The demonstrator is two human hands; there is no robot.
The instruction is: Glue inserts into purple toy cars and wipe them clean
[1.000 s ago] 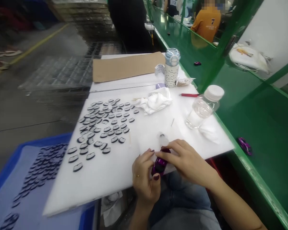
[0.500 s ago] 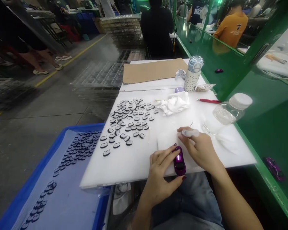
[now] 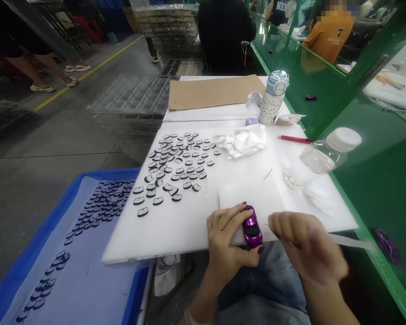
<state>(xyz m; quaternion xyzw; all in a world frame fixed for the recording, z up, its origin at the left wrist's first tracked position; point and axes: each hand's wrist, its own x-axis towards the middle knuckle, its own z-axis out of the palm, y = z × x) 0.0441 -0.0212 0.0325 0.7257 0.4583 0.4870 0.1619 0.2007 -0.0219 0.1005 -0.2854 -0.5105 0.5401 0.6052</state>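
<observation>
The left hand (image 3: pixel 227 239) holds 1 purple toy car (image 3: pixel 252 229) at the white board's (image 3: pixel 186 232) near edge, best kept steady, while the blurred right hand (image 3: pixel 307 248) appears wrapped around a pale tool (image 3: pixel 349 241).

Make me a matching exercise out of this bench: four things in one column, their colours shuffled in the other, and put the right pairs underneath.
Things
1. Toy car in the left hand
2. Pen near the clear bottle
3. Cardboard sheet
4. Tray at the lower left

Colours
A. Brown
B. Blue
C. Purple
D. Red

Right pairs: 1-C, 2-D, 3-A, 4-B
</observation>
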